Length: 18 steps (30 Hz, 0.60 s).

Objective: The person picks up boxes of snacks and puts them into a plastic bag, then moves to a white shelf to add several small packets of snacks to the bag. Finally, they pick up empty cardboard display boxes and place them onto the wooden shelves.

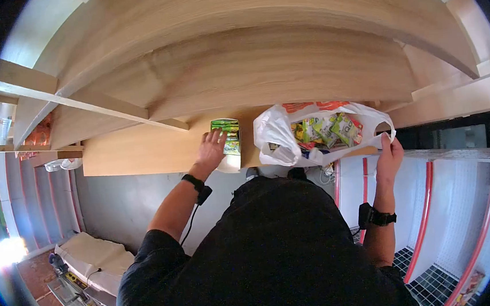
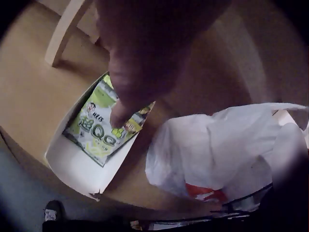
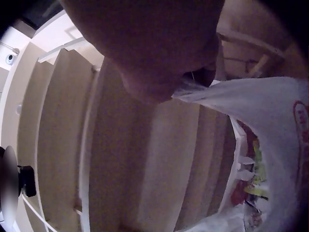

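My left hand (image 1: pixel 212 148) reaches over a narrow white open box (image 1: pixel 231 164) in which green snack packets (image 1: pixel 232 135) stand in a row. In the left wrist view, a fingertip touches the front green-and-white packet (image 2: pixel 94 129), marked "QQ"; the other fingers are largely hidden behind the hand. To the right, a white plastic bag (image 1: pixel 272 129) with red print gapes wide, showing several green, yellow and red snack packets (image 1: pixel 326 129) inside. My right hand (image 1: pixel 390 156) pinches the bag's right edge, and in the right wrist view the plastic (image 3: pixel 231 94) stretches taut from the fingers.
Box and bag stand on a wooden shelf (image 1: pixel 135 153), with more wooden shelves (image 1: pixel 260 59) rising behind it. A wooden divider (image 1: pixel 103 106) slants in on the left. At lower right is a white rack with red edge strips (image 1: pixel 423 219).
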Tool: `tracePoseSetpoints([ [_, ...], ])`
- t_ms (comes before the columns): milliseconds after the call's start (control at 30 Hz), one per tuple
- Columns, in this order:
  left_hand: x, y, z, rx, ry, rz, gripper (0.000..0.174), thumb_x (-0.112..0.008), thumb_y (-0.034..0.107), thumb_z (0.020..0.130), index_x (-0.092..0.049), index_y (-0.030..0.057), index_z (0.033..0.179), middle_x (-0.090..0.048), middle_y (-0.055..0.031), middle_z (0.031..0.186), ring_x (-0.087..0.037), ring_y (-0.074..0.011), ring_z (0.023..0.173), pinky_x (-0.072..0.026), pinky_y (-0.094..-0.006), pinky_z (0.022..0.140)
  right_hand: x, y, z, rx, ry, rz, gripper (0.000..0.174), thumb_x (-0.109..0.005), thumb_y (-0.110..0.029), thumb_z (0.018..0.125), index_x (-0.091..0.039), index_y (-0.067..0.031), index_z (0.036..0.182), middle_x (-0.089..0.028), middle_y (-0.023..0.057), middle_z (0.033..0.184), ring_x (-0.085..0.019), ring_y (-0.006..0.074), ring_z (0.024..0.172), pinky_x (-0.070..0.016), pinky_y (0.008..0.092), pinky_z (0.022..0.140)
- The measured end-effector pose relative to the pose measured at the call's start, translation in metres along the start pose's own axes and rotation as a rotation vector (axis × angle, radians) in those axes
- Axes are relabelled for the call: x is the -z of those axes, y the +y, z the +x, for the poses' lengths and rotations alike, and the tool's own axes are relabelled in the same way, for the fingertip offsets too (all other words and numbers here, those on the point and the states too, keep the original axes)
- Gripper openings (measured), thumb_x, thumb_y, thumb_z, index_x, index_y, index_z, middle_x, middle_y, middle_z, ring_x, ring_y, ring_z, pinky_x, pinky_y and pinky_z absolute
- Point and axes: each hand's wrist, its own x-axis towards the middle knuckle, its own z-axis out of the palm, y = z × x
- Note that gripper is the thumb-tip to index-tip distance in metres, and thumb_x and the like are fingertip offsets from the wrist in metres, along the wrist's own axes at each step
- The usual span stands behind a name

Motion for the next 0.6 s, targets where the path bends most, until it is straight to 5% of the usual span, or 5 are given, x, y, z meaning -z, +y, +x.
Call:
tracePoseSetpoints([
  [400,-0.031,0.015,0.012,-0.092,-0.171,0.074,0.034,-0.054,0.016,0.096,-0.060,0.0104,0.129,-0.060,-0.0171,0.128,-0.054,-0.0327,0.128,-0.0434,-0.0490,0.106,0.014,0.009,0.001,0.004,0.057,-0.030,0.022,-0.063,-0.019,0.103,-0.073,0.0012,0.103,-0.063,-0.0039,0.088,-0.051,0.0053,0.082,-0.0419,0.0235,0.074],
  [600,-0.053,0.012,0.011,0.098,-0.362,-0.053,0.033,-0.059,0.016,0.092,-0.063,0.0124,0.125,-0.073,-0.0169,0.107,-0.072,-0.0367,0.097,-0.0581,-0.0501,0.081,0.017,0.008,0.001,-0.004,0.027,-0.074,0.022,-0.063,-0.018,0.103,-0.073,0.0018,0.105,-0.067,-0.0020,0.090,-0.054,0.0060,0.083,-0.0440,0.0238,0.075],
])
